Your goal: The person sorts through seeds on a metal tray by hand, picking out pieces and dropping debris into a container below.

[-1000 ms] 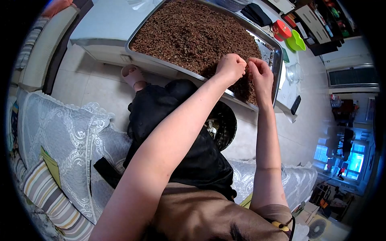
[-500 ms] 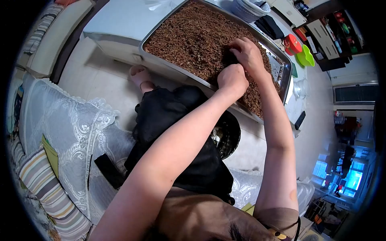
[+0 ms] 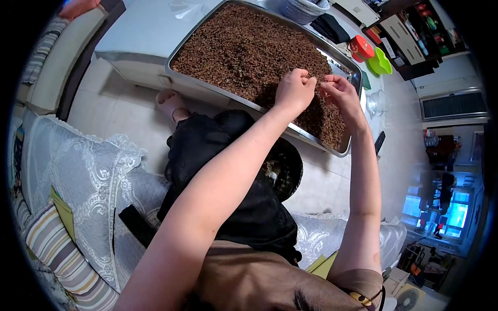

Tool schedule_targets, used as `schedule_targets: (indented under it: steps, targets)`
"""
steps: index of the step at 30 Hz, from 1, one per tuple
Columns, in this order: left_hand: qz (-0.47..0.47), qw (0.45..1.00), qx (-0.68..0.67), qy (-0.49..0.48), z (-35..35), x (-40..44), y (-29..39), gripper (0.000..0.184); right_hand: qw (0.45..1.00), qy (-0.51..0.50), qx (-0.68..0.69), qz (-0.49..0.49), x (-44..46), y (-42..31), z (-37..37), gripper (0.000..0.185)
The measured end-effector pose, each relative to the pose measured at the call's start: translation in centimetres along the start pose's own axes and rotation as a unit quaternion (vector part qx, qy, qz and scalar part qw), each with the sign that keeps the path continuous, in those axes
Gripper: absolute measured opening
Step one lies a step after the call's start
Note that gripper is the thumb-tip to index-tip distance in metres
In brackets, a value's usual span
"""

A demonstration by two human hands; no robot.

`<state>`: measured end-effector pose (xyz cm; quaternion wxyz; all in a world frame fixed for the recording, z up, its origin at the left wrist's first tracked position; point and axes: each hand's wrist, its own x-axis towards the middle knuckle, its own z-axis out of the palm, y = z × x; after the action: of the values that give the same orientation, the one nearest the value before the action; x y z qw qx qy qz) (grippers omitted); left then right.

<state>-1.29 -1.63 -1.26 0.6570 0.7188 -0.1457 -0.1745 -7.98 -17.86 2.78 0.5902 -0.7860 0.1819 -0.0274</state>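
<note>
A large metal tray (image 3: 223,89) holds a deep layer of small reddish-brown dried bits (image 3: 244,46) that look like Sichuan peppercorns. My left hand (image 3: 295,93) is over the right part of the heap, thumb and fingers pinched together. Facing it, close by, my right hand (image 3: 342,96) is also pinched, near the tray's right end. Whatever lies between the fingertips is too small to make out. Beyond the hands, a strip of the tray's bare bottom shows at the far right edge.
The tray sits on a white table (image 3: 135,36). Behind it are a woven basket (image 3: 303,10), black cloth (image 3: 330,28), a red container (image 3: 361,48) and a green bowl (image 3: 380,62). A clear glass jar (image 3: 377,102) is to the right. Below is a dark bin (image 3: 290,168); a phone (image 3: 136,224) lies on the sofa.
Both hands have risen from the heap and now face each other with fingertips pinched. My right hand has moved right and down, away from the middle. The view has shifted slightly.
</note>
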Motion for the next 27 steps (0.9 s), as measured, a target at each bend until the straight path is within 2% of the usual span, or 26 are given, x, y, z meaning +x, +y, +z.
schedule_targets:
  steps: [2, 3, 6, 7, 10, 11, 14, 17, 20, 23, 26, 27]
  targets:
    - [-0.088, 0.974, -0.193, -0.075, -0.2, 0.0, 0.4, 0.03, 0.999, -0.009, -0.037, -0.031, -0.2, -0.2, 0.5, 0.026]
    - [-0.08, 0.971, -0.208, -0.088, -0.2, 0.0, 0.1, 0.033, 0.997, -0.014, -0.056, -0.046, -0.2, -0.3, 0.9, 0.024]
    - [-0.035, 0.983, -0.15, -0.096, -0.9, 0.5, -0.3, 0.031, 0.985, 0.016, -0.159, -0.066, -0.3, -1.0, 1.9, 0.021]
    - [-0.054, 0.981, -0.166, -0.088, -1.1, 0.3, -0.1, 0.025, 0.966, 0.057, -0.235, -0.092, -0.7, -1.3, 2.5, 0.019]
    - [-0.093, 0.973, -0.19, -0.093, -1.5, 0.9, -0.3, 0.021, 0.941, 0.079, -0.298, -0.143, -1.8, -2.3, 3.8, 0.018]
    - [-0.108, 0.967, -0.207, -0.099, -1.4, 0.9, -0.4, 0.019, 0.946, 0.087, -0.299, -0.094, -2.0, -2.8, 4.0, 0.018]
    - [-0.145, 0.944, -0.271, -0.117, -0.8, 1.4, -1.0, 0.02, 0.957, 0.112, -0.244, -0.11, -1.8, -1.8, 3.8, 0.017]
    - [-0.144, 0.92, -0.326, -0.165, -0.7, 1.5, -1.1, 0.022, 0.931, 0.149, -0.265, -0.2, -1.7, -0.8, 3.8, 0.016]
    - [-0.171, 0.912, -0.323, -0.185, -1.4, 1.1, 0.3, 0.02, 0.9, 0.159, -0.339, -0.222, -2.5, -1.4, 4.4, 0.014]
    - [-0.118, 0.942, -0.277, -0.146, -0.7, 1.2, -0.7, 0.022, 0.859, 0.169, -0.41, -0.257, -2.3, -1.1, 4.6, 0.013]
    - [-0.1, 0.95, -0.253, -0.152, -0.5, 1.8, -1.6, 0.022, 0.863, 0.173, -0.403, -0.249, -2.1, -0.4, 4.4, 0.012]
    - [-0.112, 0.947, -0.254, -0.162, -0.7, 1.7, -1.4, 0.021, 0.887, 0.175, -0.364, -0.224, -2.2, -0.4, 4.5, 0.011]
